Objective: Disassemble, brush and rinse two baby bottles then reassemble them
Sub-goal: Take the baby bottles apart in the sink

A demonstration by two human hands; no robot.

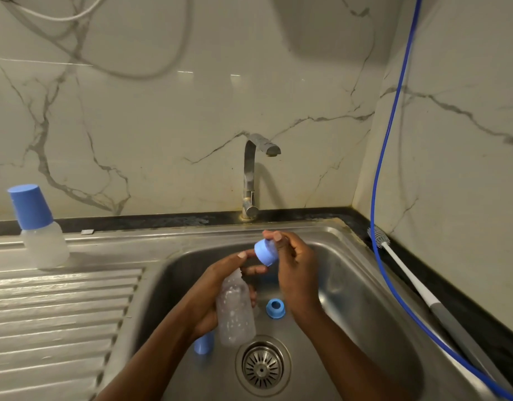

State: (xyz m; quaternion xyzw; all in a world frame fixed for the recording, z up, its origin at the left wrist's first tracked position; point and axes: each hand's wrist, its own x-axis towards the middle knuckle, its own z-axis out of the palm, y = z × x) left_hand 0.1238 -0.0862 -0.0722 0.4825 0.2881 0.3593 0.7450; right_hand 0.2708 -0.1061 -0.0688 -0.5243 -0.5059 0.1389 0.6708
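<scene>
left hand (209, 296) gripped the clear bottle (235, 314); right hand (297, 273) pinched a blue cap (265, 253) just above it, blue ring (275, 308) sat under that hand

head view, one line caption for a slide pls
Over the sink, left hand grips a clear bottle, right hand holds a blue piece; a capped bottle stands on the drainboard.

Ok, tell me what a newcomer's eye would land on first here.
The two hands over the sink: the left hand grips a clear bottle, the right hand pinches a blue top close to its neck. Next, the capped second bottle standing on the drainboard at left, and a blue ring lying in the sink.
</scene>
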